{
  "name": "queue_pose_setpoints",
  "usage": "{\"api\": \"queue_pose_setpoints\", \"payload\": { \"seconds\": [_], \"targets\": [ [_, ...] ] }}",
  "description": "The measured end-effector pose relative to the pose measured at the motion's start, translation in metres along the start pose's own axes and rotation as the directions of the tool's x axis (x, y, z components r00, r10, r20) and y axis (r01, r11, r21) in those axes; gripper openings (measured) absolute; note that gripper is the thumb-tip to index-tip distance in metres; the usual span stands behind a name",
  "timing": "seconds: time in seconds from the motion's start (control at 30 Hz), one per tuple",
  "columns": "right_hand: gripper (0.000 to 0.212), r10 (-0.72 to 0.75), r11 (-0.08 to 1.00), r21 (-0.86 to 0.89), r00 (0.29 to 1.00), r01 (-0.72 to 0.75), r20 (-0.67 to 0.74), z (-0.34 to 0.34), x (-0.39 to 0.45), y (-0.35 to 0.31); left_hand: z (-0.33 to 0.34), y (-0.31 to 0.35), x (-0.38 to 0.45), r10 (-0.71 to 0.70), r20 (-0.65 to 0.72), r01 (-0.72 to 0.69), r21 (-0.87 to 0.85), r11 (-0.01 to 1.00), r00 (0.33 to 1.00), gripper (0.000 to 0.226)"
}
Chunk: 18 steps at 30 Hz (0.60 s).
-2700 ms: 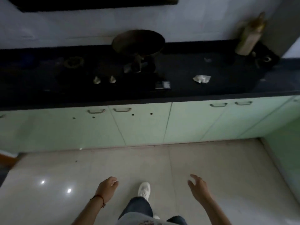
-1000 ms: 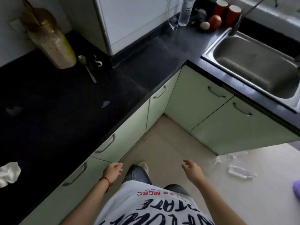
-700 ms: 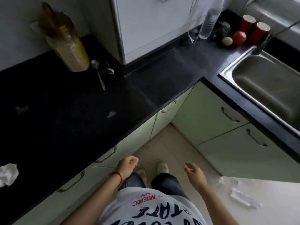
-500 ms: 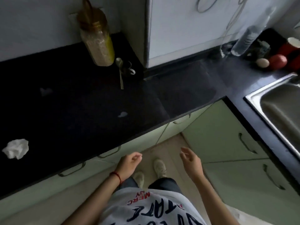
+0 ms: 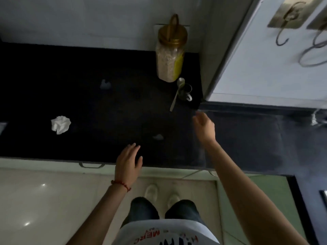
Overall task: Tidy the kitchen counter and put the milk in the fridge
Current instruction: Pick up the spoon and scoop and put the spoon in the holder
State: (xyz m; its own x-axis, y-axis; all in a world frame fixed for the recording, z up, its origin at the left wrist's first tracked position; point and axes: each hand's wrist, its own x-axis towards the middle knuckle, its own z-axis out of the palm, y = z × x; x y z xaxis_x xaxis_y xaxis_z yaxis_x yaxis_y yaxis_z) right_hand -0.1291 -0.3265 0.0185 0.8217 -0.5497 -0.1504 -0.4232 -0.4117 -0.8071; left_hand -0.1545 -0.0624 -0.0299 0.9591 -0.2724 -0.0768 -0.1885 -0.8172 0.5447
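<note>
- Overhead, both hands reach out above a dark table (image 5: 88, 96) that runs along a pale wall.
- Left hand (image 5: 128, 161), with a red thread bracelet (image 5: 121, 184) at its wrist, hovers over the table's front edge; its fingers are straight and slightly spread, and it holds nothing.
- Right hand (image 5: 204, 128) is stretched further in over the table, blurred, with its fingers loosely extended and nothing in them.
- A crumpled white tissue (image 5: 60, 124) lies on the table well to the left of both hands.
- A small pale scrap (image 5: 158, 137) lies on the table between the two hands, nearer the front edge; a second faint scrap (image 5: 105, 84) lies further back.
- At the back, against the wall, a tall clear jar (image 5: 169, 53) of pale grains stands upright under a gold lid with a loop handle.
- Just in front of the jar, a metal spoon (image 5: 176, 93) lies with its bowl towards the jar, beside a small dark cup (image 5: 185, 91); whether they touch I cannot tell.
- To the right of the jar rises a white fridge (image 5: 265, 64), with metal hooks (image 5: 286, 27) fixed on its face.
- No milk shows anywhere in this view.
- Pale green cabinet fronts with a metal handle (image 5: 91, 164) run under the table, and the person's white shoes (image 5: 161, 193) stand on a light tiled floor.
</note>
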Motion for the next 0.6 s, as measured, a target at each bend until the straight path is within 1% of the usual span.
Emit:
{"api": "queue_pose_setpoints", "payload": {
  "seconds": [0.07,0.13,0.2,0.27,0.33,0.43,0.53,0.6],
  "targets": [
    [0.041,0.078,0.997,0.010,0.996,-0.079,0.032,0.012,0.031,-0.005,0.006,-0.006,0.005,0.001,0.036,-0.005,0.116,0.993,0.999,0.044],
    [0.045,0.156,0.986,0.049,0.987,-0.158,0.042,0.026,0.057,-0.006,0.011,-0.011,0.008,0.000,0.108,-0.023,0.211,0.977,0.994,0.053],
    [0.049,0.227,0.971,0.067,0.973,-0.229,0.039,0.037,0.078,-0.005,0.013,-0.016,0.009,0.001,0.161,-0.044,0.268,0.962,0.987,0.061],
    [0.048,0.268,0.959,0.089,0.963,-0.270,0.034,0.047,0.095,-0.002,0.015,-0.019,0.009,-0.007,0.185,-0.044,0.268,0.963,0.983,0.066],
    [0.040,0.289,0.947,0.139,0.957,-0.290,0.031,0.052,0.105,-0.003,0.016,-0.020,0.009,-0.006,0.196,-0.045,0.254,0.966,0.981,0.065],
    [0.031,0.284,0.944,0.170,0.959,-0.283,0.021,0.058,0.115,-0.003,0.018,-0.023,0.010,0.016,0.189,-0.065,0.257,0.964,0.982,0.063],
    [0.031,0.269,0.945,0.182,0.963,-0.271,0.033,0.060,0.115,-0.002,0.019,-0.028,0.014,0.041,0.175,-0.088,0.268,0.959,0.984,0.062],
    [0.031,0.255,0.948,0.187,0.967,-0.256,0.031,0.058,0.107,0.000,0.017,-0.028,0.016,0.059,0.136,-0.092,0.247,0.965,0.989,0.061]
  ]
}}
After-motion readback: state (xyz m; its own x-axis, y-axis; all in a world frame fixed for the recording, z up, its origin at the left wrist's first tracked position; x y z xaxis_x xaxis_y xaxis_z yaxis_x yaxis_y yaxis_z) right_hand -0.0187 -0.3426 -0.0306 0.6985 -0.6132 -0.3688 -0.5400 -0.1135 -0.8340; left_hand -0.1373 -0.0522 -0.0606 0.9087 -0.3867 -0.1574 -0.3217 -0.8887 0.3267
